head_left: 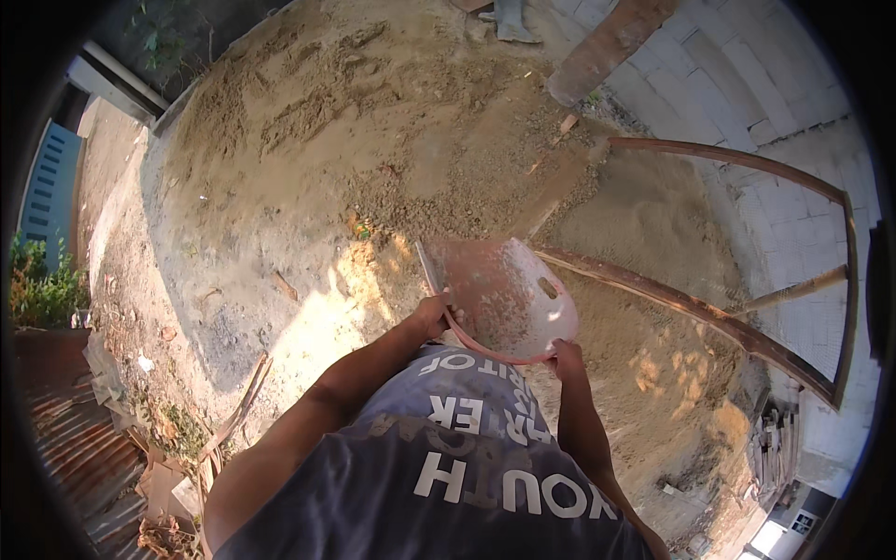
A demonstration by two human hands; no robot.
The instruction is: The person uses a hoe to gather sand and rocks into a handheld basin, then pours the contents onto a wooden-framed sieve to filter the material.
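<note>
In front of my body is a worn, faded pink plastic scoop-like tub (495, 289), with a curved rim and an oval slot on its right side. My left hand (432, 315) is closed round its left edge. At the near right corner, my right hand (566, 359) grips the rim, its fingers partly hidden. The inside shows scuffs and pale smears. Just beyond the tub's far edge lies sandy, gravelly ground (448, 201).
On the right, a long wooden frame (691, 313) with a crossbar leans toward a pale block wall (784, 224). A thick wooden post (611, 51) stands beyond. A sand heap (280, 93) spreads at far left. Rusty corrugated sheets (75, 467) lie at near left.
</note>
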